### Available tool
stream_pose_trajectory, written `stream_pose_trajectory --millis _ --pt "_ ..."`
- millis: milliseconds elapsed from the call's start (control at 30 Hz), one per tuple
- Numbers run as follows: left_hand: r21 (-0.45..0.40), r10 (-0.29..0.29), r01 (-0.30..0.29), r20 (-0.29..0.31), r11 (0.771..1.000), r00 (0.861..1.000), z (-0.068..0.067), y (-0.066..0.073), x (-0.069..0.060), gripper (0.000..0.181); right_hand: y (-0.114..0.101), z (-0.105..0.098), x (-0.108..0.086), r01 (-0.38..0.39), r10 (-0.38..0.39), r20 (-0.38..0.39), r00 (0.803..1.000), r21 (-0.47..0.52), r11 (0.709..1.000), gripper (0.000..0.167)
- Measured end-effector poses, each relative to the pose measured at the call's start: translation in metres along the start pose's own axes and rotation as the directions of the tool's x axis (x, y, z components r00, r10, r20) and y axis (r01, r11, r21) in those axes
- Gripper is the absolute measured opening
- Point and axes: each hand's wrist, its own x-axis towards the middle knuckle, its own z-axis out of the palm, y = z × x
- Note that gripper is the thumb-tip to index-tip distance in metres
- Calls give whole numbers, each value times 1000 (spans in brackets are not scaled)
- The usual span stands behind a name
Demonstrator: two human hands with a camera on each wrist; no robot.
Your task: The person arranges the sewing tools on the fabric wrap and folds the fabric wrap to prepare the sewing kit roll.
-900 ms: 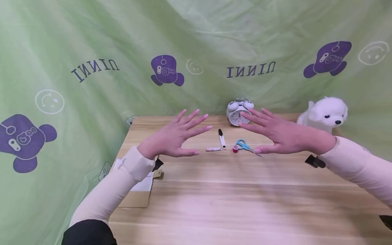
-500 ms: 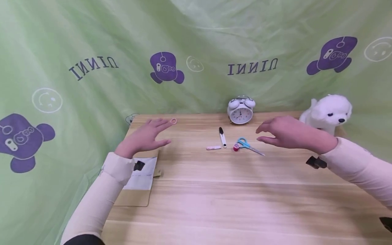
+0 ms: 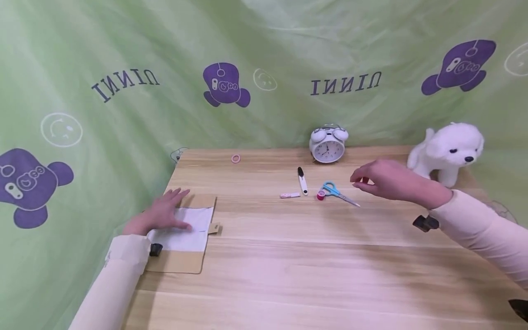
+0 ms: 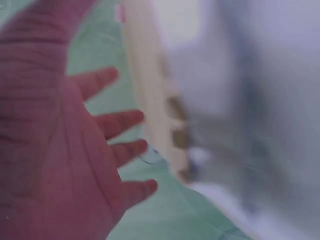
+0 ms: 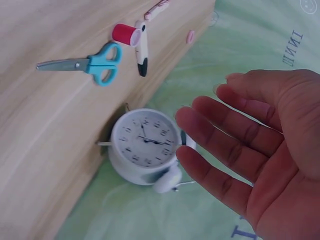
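Note:
My left hand (image 3: pixel 162 211) is over a flat tan case (image 3: pixel 175 263) with a white inner panel, at the table's left. Its fingers are spread and hold nothing; whether it touches the case I cannot tell. In the left wrist view, the left palm (image 4: pixel 65 160) faces a blurred pale surface. My right hand (image 3: pixel 385 181) hovers right of the scissors (image 3: pixel 330 188), its fingers loosely bent around nothing. A red thread spool (image 3: pixel 321 195) sits against the blue scissor handles. Left of it lie a slim white tool with a black end (image 3: pixel 303 182) and a small pink-and-white piece (image 3: pixel 290 195).
A white twin-bell alarm clock (image 3: pixel 327 147) stands at the table's back edge. Right of it sits a white plush dog (image 3: pixel 451 151). A small pink ring (image 3: pixel 235 158) lies at the back left. Green printed cloth (image 3: pixel 280 119) hangs behind the table.
My left hand has moved left and down from mid-table to the tan case, uncovering the pink ring. The right hand's spread fingers have drawn together and bent, moving slightly right.

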Motion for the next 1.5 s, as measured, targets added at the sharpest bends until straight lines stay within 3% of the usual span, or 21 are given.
stream_pose_trajectory --millis 100,267,433,567,667,767,900,1000,1100,1233,1367,1500 --pt "-28 -14 15 53 999 998 11 -2 -12 135 2 3 1 -22 21 28 999 15 1000 6" --pt "-85 -37 45 94 995 995 28 3 -26 140 6 13 2 -50 47 83 995 29 998 7" --pt "-101 -19 28 82 995 996 41 26 -31 142 8 23 -3 -75 69 111 991 50 996 7" --pt "-77 13 -7 86 997 996 53 60 -32 144 12 34 -4 -108 97 133 986 76 991 7" --pt "-62 25 -18 104 998 994 63 95 -31 143 14 43 -3 -127 111 156 981 92 988 7" --pt "-42 -2 7 124 999 992 70 133 -29 140 16 51 3 -129 110 164 980 105 986 8" --pt "-78 -42 55 149 995 988 70 182 -23 136 17 58 17 -117 99 153 983 112 987 9" --pt "-150 -34 62 186 987 982 60 207 -19 131 16 59 29 -102 85 145 986 116 988 9" --pt "-169 -15 48 189 984 982 44 206 -19 126 15 58 38 -80 66 130 989 112 990 10" --pt "-99 76 -61 153 993 985 29 176 -29 125 18 56 43 -79 64 141 988 104 991 10" --pt "-109 214 -197 176 974 961 40 153 -41 132 27 63 43 -112 85 182 980 145 983 17" --pt "-152 247 -223 166 963 955 52 146 -45 138 39 82 47 -182 136 221 966 206 961 30"
